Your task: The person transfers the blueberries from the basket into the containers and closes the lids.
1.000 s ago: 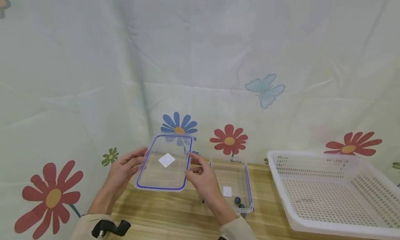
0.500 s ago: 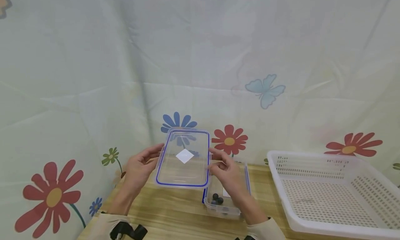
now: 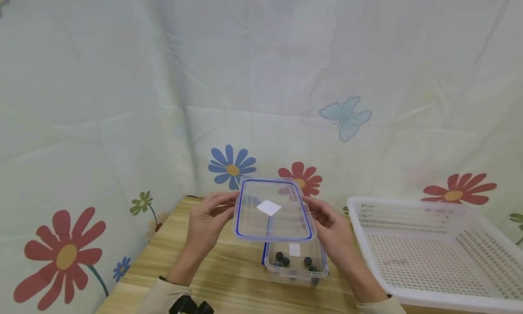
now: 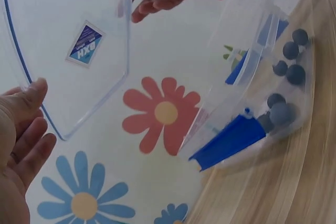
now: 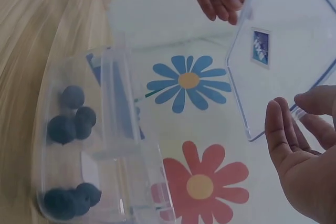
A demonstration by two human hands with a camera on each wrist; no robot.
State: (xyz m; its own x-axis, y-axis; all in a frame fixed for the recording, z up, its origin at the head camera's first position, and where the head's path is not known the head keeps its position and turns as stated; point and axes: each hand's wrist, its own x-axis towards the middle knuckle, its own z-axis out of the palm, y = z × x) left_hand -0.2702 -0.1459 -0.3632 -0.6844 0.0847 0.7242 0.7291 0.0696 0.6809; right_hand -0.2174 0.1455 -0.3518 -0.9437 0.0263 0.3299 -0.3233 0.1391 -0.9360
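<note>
Between my two hands I hold a clear plastic lid (image 3: pixel 249 223) with a blue seal line and a small label (image 4: pixel 85 44). My left hand (image 3: pixel 207 218) pinches its left edge, thumb against fingers. The right edge is pinched by my right hand (image 3: pixel 335 227). The lid hangs tilted over a clear plastic container (image 3: pixel 296 274), apart from it and covering its far part in the head view. Several blueberries (image 5: pixel 63 128) lie inside the container, in groups. Blue clips (image 4: pixel 228 142) hang on the container's side.
A white perforated basket (image 3: pixel 380 277) stands on the right of the wooden table (image 3: pixel 241 277). Behind the table hangs a pale curtain (image 3: pixel 261 77) printed with flowers and a butterfly.
Both hands have carried the lid rightward, from left of the container to above it. It now tilts flatter. The container and basket have stayed in place.
</note>
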